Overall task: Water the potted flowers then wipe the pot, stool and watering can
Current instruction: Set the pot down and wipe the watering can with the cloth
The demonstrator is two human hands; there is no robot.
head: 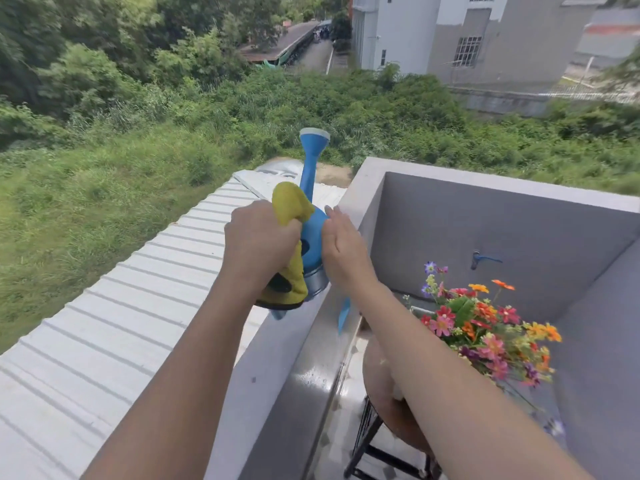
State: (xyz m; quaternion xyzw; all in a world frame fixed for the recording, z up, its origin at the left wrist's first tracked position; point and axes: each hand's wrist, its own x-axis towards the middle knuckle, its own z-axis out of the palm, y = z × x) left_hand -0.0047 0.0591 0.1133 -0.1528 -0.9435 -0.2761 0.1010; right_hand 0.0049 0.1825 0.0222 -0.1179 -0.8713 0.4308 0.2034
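Blue watering can (pixel 313 233), yellow cloth (pixel 289 202) — flowers (pixel 485 327) red, orange, pink, purple — brown stool (pixel 384 389), ribbed white roof (pixel 114 327).

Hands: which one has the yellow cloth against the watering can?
The left hand: it is closed around the yellow cloth, pressing it on the blue watering can. The right hand lies flat against the can's other side, with no cloth.

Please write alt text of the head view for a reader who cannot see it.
The left hand presses a yellow cloth on a blue watering can over a balcony ledge, while the right hand steadies it. Colourful flowers stand on a stool at right.
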